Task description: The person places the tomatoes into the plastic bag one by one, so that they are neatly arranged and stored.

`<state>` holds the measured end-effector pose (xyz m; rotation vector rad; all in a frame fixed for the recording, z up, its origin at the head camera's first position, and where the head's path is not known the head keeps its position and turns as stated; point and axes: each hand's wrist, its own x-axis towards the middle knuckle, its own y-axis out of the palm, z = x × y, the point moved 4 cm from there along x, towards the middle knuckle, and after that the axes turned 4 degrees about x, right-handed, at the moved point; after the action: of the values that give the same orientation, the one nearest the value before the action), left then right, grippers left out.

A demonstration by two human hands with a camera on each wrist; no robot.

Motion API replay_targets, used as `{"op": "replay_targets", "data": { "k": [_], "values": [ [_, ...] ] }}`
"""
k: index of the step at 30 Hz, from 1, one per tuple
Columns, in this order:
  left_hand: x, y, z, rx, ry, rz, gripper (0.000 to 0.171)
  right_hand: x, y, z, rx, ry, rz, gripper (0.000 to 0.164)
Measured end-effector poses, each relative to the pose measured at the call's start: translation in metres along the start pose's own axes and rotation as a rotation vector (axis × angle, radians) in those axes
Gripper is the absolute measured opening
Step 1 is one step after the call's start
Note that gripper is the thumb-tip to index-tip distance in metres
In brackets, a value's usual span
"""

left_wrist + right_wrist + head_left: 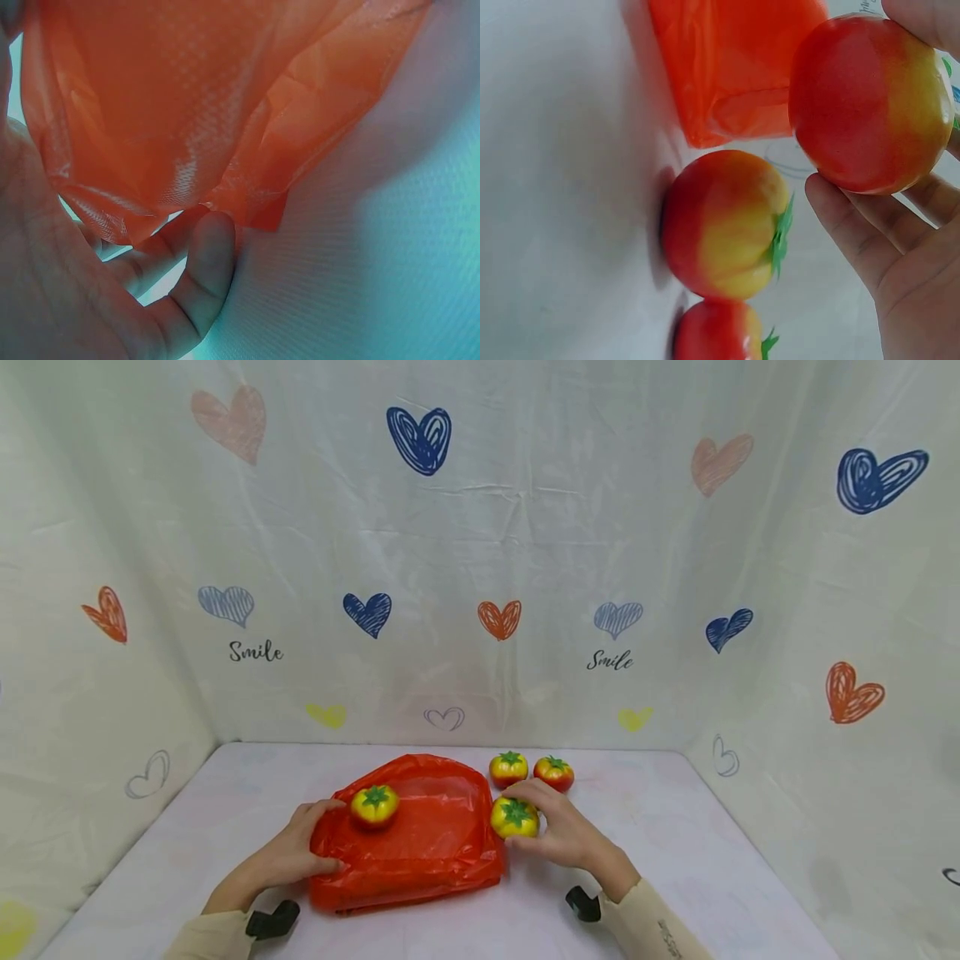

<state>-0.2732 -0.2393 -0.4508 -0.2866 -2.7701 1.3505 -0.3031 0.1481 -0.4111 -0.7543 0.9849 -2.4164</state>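
An open red plastic bag (442,831) lies on the table, with one red-and-yellow tomato (374,807) with a green leafy top on its left part. At the bag's left edge, my left hand (292,852) holds the plastic between spread thumb and fingers; in the left wrist view its curled fingers touch the bag (165,97). My right hand (562,828) grips another tomato (515,817) by its sides, at the bag's right edge. In the right wrist view that tomato (870,105) is held off the table between thumb and fingers.
Two more tomatoes, one on the left (508,769) and one on the right (554,774), sit side by side on the table behind my right hand. A white curtain (562,543) printed with hearts encloses the white table (660,843) at the back and sides.
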Motion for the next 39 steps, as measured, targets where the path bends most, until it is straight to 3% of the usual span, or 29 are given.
{"op": "replay_targets", "data": {
  "k": [9, 20, 39],
  "values": [
    [0.000, 0.001, 0.001, 0.001, 0.022, -0.001, 0.083, 0.015, -0.001, 0.013, -0.039, -0.070, -0.005, 0.052],
    [-0.002, -0.001, -0.002, 0.003, 0.009, -0.004, 0.083, 0.045, 0.006, 0.028, -0.042, -0.075, 0.075, 0.048],
    [-0.001, 0.001, -0.001, 0.001, 0.002, -0.009, 0.083, 0.098, 0.030, 0.039, -0.086, 0.002, 0.248, 0.058]
  ]
}}
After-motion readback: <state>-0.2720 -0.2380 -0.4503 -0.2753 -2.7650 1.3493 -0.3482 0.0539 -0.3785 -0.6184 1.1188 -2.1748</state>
